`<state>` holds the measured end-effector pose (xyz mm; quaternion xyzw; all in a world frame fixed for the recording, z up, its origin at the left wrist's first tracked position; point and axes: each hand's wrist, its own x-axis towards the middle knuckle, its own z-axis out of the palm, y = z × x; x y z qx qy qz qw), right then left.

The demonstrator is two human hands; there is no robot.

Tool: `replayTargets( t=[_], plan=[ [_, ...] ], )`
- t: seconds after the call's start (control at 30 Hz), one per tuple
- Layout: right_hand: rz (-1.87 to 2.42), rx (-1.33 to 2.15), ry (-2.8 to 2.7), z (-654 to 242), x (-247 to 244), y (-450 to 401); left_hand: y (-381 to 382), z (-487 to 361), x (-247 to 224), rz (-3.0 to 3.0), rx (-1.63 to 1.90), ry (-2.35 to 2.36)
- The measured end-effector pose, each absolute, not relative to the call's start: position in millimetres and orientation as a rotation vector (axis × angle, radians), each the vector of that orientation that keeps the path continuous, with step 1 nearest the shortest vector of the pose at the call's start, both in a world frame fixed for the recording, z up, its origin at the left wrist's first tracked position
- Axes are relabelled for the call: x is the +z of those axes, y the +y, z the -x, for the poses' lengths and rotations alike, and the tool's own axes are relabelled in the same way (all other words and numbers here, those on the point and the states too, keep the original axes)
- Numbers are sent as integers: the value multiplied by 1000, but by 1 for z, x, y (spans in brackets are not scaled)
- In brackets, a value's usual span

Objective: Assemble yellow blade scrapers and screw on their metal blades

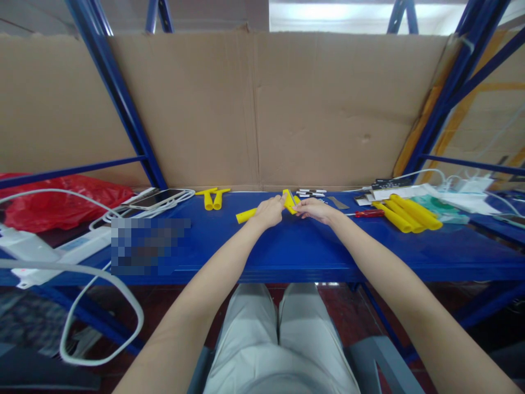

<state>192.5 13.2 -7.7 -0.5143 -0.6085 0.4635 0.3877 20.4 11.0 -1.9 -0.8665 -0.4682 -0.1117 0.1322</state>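
Observation:
Near the middle of the blue table, my left hand (269,211) is wrapped round a yellow scraper (246,216). Its round handle sticks out to the left of the hand, and the flat yellow head (289,201) shows at the right. My right hand (312,210) pinches at that head from the right side; its fingertips partly hide what they grip. Just beyond my right hand lie small black-and-white pieces (310,192) and a flat grey metal piece (338,203). A red-handled screwdriver (369,213) lies to the right of it.
Two yellow T-shaped scrapers (215,200) lie at the back left. Several yellow tubular handles (410,213) are grouped at the right. White cables (176,200), a power strip (77,249) and a red plastic bag (61,200) occupy the left. Cardboard (328,109) walls the back.

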Motion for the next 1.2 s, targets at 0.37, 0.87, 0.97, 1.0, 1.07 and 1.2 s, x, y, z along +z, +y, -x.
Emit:
replayTargets(
  t=[0.37, 0.87, 0.97, 1.0, 1.07, 1.2],
  plan=[
    [1307, 1190, -1498, -188, -11, 15, 14, -17, -2, 2496, -299, -1326],
    [1951, -103, -1703, -260, -6, 35, 27, 4, 8, 2421, -502, -1521],
    [2126, -101, -1689, -278, -11, 37, 30, 8, 8, 2428, -574, -1562],
    [2170, -78, -1687, -281, -13, 37, 31, 9, 8, 2431, -596, -1576],
    [2219, -44, -1693, -283, -15, 37, 33, 10, 8, 2436, -641, -1597],
    [2236, -40, -1730, -279, -16, 36, 38, 11, 8, 2463, -738, -1643]
  ],
)
